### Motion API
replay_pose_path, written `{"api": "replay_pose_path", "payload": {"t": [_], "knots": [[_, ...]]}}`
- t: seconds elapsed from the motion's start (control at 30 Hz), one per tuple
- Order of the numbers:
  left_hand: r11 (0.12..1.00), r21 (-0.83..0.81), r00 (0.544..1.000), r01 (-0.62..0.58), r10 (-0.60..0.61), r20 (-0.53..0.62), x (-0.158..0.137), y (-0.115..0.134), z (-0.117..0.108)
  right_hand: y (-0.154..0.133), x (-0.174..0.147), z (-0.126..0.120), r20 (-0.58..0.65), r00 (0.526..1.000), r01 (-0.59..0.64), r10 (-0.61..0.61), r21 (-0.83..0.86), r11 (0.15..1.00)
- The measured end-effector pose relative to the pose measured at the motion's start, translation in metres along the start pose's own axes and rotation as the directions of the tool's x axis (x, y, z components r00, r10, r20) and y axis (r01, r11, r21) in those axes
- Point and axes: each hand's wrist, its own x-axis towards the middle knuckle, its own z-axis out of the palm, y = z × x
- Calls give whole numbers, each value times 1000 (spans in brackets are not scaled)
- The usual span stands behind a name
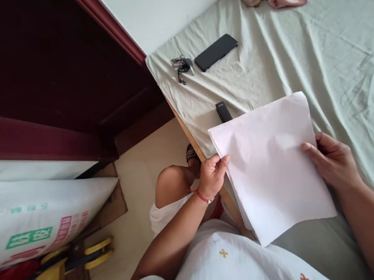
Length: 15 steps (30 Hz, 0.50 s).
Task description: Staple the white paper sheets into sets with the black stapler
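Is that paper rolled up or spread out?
Spread out: the paper shows its broad face, left hand at one side, right hand at the other.

Black object [223, 112] partly hidden behind paper [279, 178], sack [59, 195] cut off left; its lettering [30, 237] blurred

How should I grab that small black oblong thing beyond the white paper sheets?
Probably from above, pinching its far end across the narrow width. The small black oblong object sticks out beyond the stack of white paper sheets, which hides its near end from view.
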Motion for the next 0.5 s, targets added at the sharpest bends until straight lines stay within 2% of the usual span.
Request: {"api": "replay_pose_path", "payload": {"t": [0.1,0.17,0.37,0.5], "knots": [[999,-53,993,3,-9,-114,2,-5,4,-1,2,-1,7,1000,-12,11,10,1000],[997,-82,989,-6,-7,-147,2,-7,7,-1,4,-3,29,999,-45,45,16,999],[985,-153,988,-74,52,-142,1,-19,5,2,4,-8,67,978,-193,195,-39,980],[977,-192,984,-90,58,-168,4,-25,2,1,4,-8,128,974,-173,184,-94,980]]}}
